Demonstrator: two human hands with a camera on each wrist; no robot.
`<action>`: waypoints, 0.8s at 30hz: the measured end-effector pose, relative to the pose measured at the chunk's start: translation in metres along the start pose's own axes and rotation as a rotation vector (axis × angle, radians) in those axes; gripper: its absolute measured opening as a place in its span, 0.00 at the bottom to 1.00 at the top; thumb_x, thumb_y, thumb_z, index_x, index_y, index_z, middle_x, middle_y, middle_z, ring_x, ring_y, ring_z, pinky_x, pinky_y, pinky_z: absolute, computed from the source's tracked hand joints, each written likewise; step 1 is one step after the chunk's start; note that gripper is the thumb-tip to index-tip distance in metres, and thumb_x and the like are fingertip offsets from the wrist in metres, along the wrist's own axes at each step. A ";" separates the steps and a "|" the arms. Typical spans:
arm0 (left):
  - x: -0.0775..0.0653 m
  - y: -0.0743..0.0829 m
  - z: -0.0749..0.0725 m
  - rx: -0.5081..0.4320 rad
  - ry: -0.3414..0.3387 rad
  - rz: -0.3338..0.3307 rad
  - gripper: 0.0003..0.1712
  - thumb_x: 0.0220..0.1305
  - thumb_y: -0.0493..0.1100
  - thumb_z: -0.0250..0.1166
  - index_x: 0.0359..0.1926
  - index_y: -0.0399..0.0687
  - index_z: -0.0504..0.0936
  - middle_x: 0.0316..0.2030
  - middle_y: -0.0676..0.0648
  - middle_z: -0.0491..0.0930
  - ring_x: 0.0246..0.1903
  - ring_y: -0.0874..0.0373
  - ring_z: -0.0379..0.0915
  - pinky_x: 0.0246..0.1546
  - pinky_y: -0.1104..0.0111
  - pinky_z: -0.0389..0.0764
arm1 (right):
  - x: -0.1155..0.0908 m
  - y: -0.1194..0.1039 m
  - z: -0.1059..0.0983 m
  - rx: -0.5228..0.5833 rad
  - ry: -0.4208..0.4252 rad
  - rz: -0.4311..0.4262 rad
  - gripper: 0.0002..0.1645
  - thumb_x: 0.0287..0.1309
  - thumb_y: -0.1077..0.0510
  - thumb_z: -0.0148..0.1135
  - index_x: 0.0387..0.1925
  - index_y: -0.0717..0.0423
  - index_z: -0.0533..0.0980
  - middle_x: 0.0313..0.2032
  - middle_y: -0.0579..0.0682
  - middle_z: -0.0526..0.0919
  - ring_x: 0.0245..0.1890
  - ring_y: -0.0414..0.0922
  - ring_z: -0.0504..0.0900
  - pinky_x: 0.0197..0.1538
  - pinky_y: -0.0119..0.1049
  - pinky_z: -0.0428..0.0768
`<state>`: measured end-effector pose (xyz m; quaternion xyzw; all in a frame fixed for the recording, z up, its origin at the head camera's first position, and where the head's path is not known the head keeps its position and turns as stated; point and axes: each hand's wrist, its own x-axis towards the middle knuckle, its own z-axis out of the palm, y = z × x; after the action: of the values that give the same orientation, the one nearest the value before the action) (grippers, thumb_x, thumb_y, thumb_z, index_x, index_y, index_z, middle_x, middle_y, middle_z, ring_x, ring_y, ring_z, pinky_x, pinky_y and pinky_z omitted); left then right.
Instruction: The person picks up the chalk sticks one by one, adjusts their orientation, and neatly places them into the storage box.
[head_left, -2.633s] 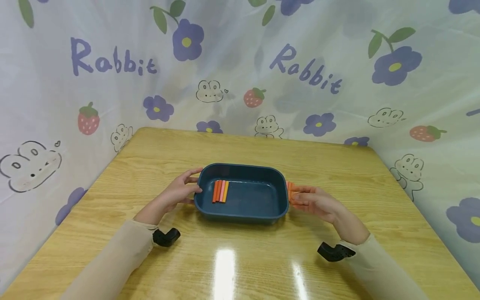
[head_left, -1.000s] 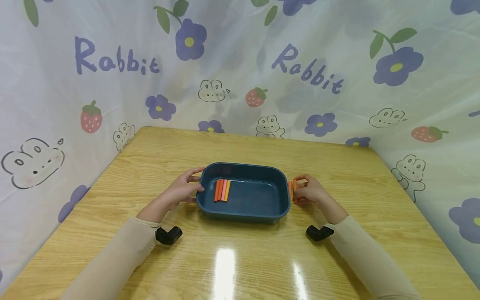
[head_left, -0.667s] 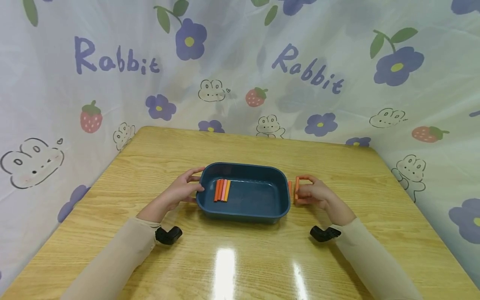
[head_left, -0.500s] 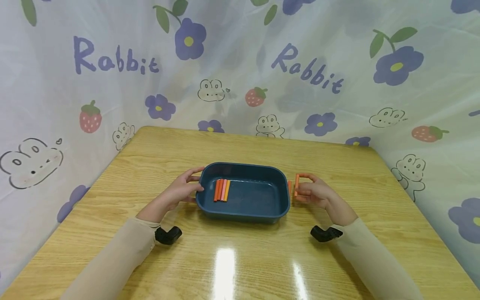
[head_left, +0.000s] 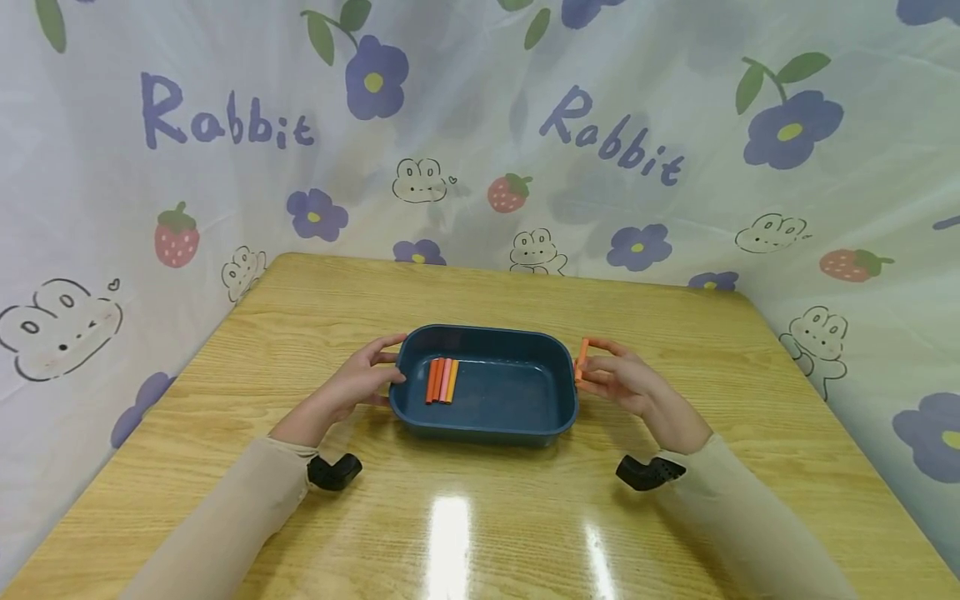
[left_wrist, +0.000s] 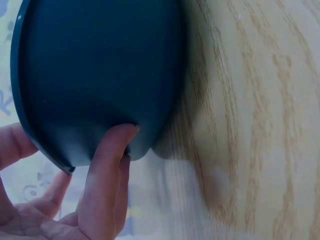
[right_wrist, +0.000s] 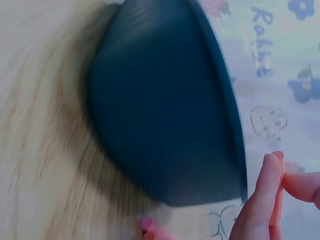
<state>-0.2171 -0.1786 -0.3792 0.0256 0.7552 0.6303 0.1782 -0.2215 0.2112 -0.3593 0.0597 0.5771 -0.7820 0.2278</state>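
Note:
In the head view, my left hand point(head_left: 360, 385) grips the left end of a dark blue rectangular tub point(head_left: 480, 432), the thumb over its rim. The left wrist view shows those fingers bent against the tub's outer wall point(left_wrist: 100, 75). My right hand point(head_left: 630, 379) pinches a thin orange stick point(head_left: 582, 358) between thumb and fingertips, raised beside the tub's right rim. Inside the tub, at the left, several sticks lie side by side: red-orange sticks point(head_left: 431, 382), a pink stick point(head_left: 446, 381) and a yellow-orange stick point(head_left: 452, 382).
Outside the tub's right end, the right wrist view shows the end of a pink stick point(right_wrist: 147, 223) and a bit of orange beside it on the wooden table point(head_left: 525, 508). A printed rabbit curtain point(head_left: 465, 100) surrounds the table's back and sides.
Earlier, my right hand worked low at the sticks right of the tub. It picked up one orange stick, lifted it and shifted left towards the tub's rim. The left hand stays put.

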 end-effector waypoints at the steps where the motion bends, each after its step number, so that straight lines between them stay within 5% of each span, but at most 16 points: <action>1: 0.000 0.000 0.000 -0.001 -0.001 0.001 0.39 0.61 0.30 0.54 0.72 0.49 0.51 0.63 0.31 0.55 0.51 0.37 0.69 0.35 0.55 0.81 | 0.000 -0.001 0.002 0.003 -0.007 0.001 0.42 0.61 0.72 0.48 0.71 0.56 0.42 0.52 0.62 0.65 0.38 0.46 0.80 0.48 0.40 0.78; 15: 0.000 0.000 0.000 -0.003 0.005 -0.001 0.39 0.61 0.30 0.53 0.72 0.49 0.51 0.63 0.32 0.56 0.50 0.37 0.69 0.35 0.55 0.81 | 0.002 -0.013 0.035 -0.004 -0.046 0.039 0.41 0.62 0.73 0.46 0.72 0.54 0.44 0.54 0.61 0.62 0.33 0.45 0.80 0.41 0.37 0.81; 24: 0.000 0.000 0.001 0.001 0.005 -0.003 0.39 0.62 0.30 0.53 0.72 0.48 0.51 0.63 0.31 0.56 0.51 0.37 0.69 0.35 0.55 0.81 | 0.011 -0.018 0.053 -0.052 -0.060 0.066 0.39 0.62 0.72 0.47 0.71 0.53 0.47 0.62 0.63 0.56 0.39 0.47 0.78 0.47 0.40 0.79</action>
<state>-0.2169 -0.1779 -0.3793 0.0230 0.7560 0.6298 0.1770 -0.2300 0.1630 -0.3298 0.0494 0.5878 -0.7603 0.2722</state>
